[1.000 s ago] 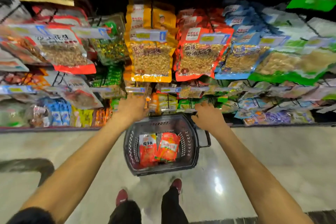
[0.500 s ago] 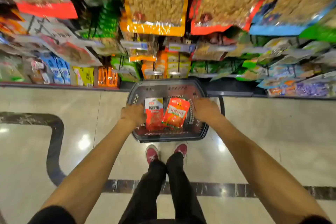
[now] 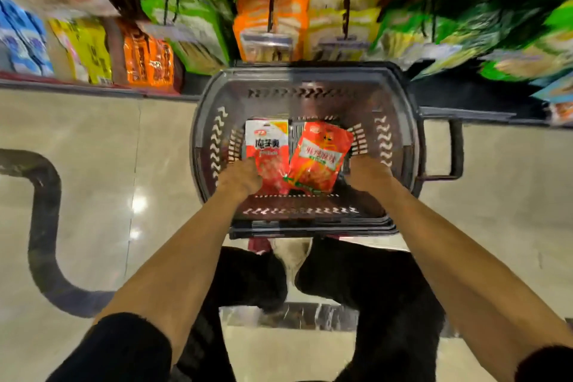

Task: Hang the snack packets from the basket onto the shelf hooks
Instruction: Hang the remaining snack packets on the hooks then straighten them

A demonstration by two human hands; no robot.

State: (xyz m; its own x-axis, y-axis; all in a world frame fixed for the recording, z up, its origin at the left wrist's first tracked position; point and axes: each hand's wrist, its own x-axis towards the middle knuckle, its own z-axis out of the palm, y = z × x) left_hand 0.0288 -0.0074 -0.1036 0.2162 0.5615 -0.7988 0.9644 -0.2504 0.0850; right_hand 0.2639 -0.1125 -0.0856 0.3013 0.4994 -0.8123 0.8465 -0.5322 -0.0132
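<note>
One dark plastic basket [image 3: 304, 71] stands on the pale floor [image 3: 93, 149], with the shelf [image 3: 93, 87] of blurred hanging snacks at its 12 o'clock. Two packets lie flat in the basket, side by side and overlapping at their lower edges: a white-and-red packet [image 3: 268, 146] on the left and a red packet [image 3: 319, 158] tilted at its 3 o'clock. Two hands reach into the basket. The left hand [image 3: 242, 178] touches the white-and-red packet at its 7 o'clock corner. The right hand [image 3: 369, 174] sits just beside the red packet at its 4 o'clock. Both hands show only their backs, so I cannot tell whether either one is gripping. One basket handle [image 3: 455, 149] sticks out at 3 o'clock.
</note>
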